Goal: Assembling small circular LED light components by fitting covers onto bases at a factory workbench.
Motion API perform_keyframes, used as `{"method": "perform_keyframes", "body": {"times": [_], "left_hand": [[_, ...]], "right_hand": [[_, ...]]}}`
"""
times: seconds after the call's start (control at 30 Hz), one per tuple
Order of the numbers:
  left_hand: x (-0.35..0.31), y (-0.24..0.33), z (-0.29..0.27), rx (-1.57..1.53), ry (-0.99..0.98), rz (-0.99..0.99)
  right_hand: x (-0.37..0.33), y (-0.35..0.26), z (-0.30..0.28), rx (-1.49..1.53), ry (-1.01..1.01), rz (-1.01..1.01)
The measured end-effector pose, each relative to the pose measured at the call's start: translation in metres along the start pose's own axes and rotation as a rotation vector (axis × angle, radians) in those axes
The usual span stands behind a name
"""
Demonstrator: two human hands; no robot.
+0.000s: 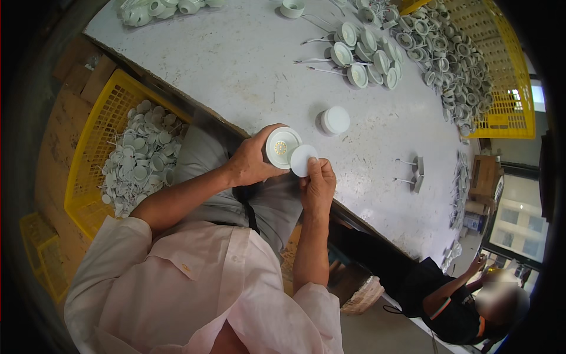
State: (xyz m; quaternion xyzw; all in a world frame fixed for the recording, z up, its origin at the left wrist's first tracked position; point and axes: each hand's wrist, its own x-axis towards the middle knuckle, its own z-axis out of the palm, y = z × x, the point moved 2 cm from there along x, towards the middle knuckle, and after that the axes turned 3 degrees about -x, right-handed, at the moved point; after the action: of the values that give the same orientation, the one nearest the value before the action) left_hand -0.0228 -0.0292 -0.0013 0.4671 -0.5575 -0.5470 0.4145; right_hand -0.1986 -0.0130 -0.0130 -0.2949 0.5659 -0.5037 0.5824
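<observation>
My left hand [250, 158] is wrapped round a white round LED light housing [273, 147], its open face up. Inside it shows a small board with a ring of yellow LED dots [280, 147]. Between thumb and fingers, my right hand [319, 182] pinches a thin white diffuser disc [303, 160]. The disc's edge overlaps the housing's right rim, tilted a little. Whether the two touch I cannot tell. Just beyond my hands, a short stack of white discs [336, 120] stands on the white table [247, 65].
Wired light housings [356, 53] lie in a cluster at the far side, beside a large heap [442, 53] spilling from a yellow basket [519, 118]. A small driver with wires [418, 174] lies right. Left of my legs stands a yellow basket [82, 183] of lamp parts. A person [442, 295] sits lower right.
</observation>
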Motion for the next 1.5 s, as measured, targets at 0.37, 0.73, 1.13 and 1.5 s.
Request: {"method": "perform_keyframes", "body": {"times": [0.37, 0.73, 1.13, 1.5], "left_hand": [[-0.005, -0.003, -0.001, 0.066, -0.073, 0.039], [-0.009, -0.007, -0.002, -0.209, -0.118, -0.012], [-0.004, -0.007, 0.012, -0.067, -0.057, 0.162], [-0.051, -0.051, -0.118, -0.449, 0.382, -0.094]], "right_hand": [[0.000, 0.008, 0.022, -0.258, 0.040, -0.122], [-0.007, 0.005, 0.030, -0.225, -0.008, -0.066], [-0.003, 0.008, 0.017, -0.142, -0.064, -0.055], [0.033, -0.050, -0.144, -0.667, 0.687, -0.539]]}}
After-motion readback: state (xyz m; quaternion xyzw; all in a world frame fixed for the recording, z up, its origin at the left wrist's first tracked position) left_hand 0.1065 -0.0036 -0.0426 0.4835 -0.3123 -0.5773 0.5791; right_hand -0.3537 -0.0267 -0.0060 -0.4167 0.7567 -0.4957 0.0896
